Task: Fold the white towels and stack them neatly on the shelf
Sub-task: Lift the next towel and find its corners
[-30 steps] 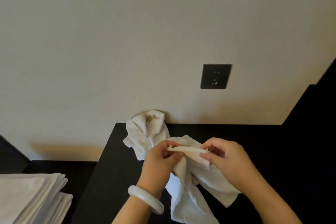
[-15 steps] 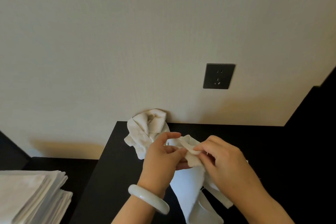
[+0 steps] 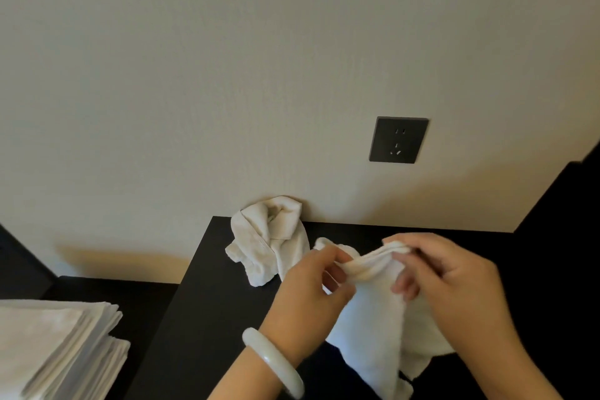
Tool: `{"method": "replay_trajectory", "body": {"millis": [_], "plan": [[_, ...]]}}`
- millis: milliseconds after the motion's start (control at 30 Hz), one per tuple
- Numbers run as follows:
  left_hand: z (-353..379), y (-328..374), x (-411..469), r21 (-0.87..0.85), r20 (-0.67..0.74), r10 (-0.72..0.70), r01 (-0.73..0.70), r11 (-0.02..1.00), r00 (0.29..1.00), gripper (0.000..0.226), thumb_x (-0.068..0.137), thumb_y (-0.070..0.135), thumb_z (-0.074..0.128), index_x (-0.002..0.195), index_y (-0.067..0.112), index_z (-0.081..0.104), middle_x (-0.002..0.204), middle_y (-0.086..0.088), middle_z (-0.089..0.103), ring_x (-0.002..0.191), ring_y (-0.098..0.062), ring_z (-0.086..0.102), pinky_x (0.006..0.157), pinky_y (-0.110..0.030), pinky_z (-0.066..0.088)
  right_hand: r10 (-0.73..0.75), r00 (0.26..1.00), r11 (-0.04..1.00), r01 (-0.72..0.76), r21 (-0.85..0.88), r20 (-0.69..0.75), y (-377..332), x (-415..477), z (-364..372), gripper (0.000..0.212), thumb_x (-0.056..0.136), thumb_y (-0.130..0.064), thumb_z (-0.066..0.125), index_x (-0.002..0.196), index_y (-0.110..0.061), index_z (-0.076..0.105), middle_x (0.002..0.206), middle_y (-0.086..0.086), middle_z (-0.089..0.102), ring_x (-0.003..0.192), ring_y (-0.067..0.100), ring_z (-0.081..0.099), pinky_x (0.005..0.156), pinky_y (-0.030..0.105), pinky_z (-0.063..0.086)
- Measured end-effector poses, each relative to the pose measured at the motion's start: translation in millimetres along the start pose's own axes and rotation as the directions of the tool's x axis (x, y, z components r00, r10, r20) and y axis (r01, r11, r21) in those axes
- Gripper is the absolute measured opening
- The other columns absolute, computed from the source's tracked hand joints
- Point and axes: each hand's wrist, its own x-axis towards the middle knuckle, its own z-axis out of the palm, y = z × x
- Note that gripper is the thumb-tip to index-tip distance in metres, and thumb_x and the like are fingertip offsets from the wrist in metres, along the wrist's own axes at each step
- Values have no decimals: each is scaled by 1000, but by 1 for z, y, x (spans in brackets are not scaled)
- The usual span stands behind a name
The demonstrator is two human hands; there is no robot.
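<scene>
Left grip (image 3: 308, 295) and right grip (image 3: 454, 289), both bare hands, are clamped on the upper hem of one white towel (image 3: 373, 315). Each pinches the cloth between thumb and fingers, and the two are near each other with a short, bunched piece of hem between them. I judge that the step in hand is to open this towel before the first fold. To do it well, the two grips should slide apart along the hem until each one holds a true corner, then pull the edge straight so the cloth hangs as one flat sheet. The hem looks rolled or doubled at the top, so it is better to feel for a single layer. If two layers are pinched, the fold will probably come out uneven. After that the towel can be laid flat on the black counter (image 3: 211, 302) and folded there. The towel hangs down from both grips toward the near side, between the two wrists, and its lower end reaches the bottom of the view. Whether it touches the counter I cannot tell. A second, crumpled towel (image 3: 272, 237) lies on the far left corner of the counter against the wall (image 3: 227, 75), just beside the left grip on its far side but not touching it. At the near left, a stack of folded towels (image 3: 55, 341) rests on a lower dark surface (image 3: 136, 294), which I take to be the shelf, well apart from both grips.
</scene>
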Motion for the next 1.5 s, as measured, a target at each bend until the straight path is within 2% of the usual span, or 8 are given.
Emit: {"method": "replay_trajectory", "body": {"millis": [233,467,600,867,1000,1233,1333,1500], "plan": [[17,-7,24,243,-124,306,-270,932,944,15,87,41,67,95,31,60,127,22,43,120,6,33,100,-14,28,-15,990,983,41,181,-142,-25,21,-48,30,86,3,63,88,-23,77,96,-8,76,94,7,70,88,17,52],[-11,25,46,282,-10,537,-513,811,844,20,87,47,58,82,28,56,83,12,59,94,0,53,94,-21,28,-243,909,928,319,193,-339,-49,75,-99,23,92,-8,62,92,-29,73,106,-3,73,110,20,65,104,42,48],[-22,21,47,394,2,485,-447,803,874,17,80,21,51,78,33,38,61,12,41,61,-5,42,74,-16,25,-246,901,884,360,299,-358,-57,95,-110,7,85,-28,69,90,-30,74,106,-3,73,112,20,65,104,40,49],[-41,-19,31,688,-65,414,-259,677,908,24,78,27,56,98,37,64,78,14,55,73,-12,39,77,-29,34,-174,925,833,321,451,-338,-42,89,-115,17,68,-40,71,82,-31,76,97,-4,73,107,17,65,100,32,51],[-79,-13,21,783,-109,528,-254,567,843,26,82,45,47,93,38,69,103,15,62,81,-17,55,70,-33,42,-117,935,890,248,382,-334,-26,79,-124,25,68,-42,72,88,-29,76,100,-2,73,108,22,66,101,34,50],[-163,79,-15,648,-270,683,-396,650,679,20,96,49,49,91,30,55,70,14,54,71,-7,51,60,-15,39,-56,913,884,233,405,-403,-38,66,-140,27,64,-45,71,83,-27,75,76,-3,72,87,18,66,99,34,50],[-186,107,-14,536,-270,549,-351,768,791,25,89,37,63,108,33,47,74,11,64,74,-3,56,63,-9,40,-21,943,891,169,422,-332,-42,68,-147,13,74,-26,72,86,-19,73,75,4,73,76,14,69,93,33,53],[-196,87,26,747,-73,214,-88,658,974,3,94,30,62,93,29,64,87,11,64,83,-8,59,66,-14,37,186,981,888,-193,417,59,-26,67,-133,80,23,-46,98,87,-4,75,84,17,74,76,22,73,76,25,60]]}}
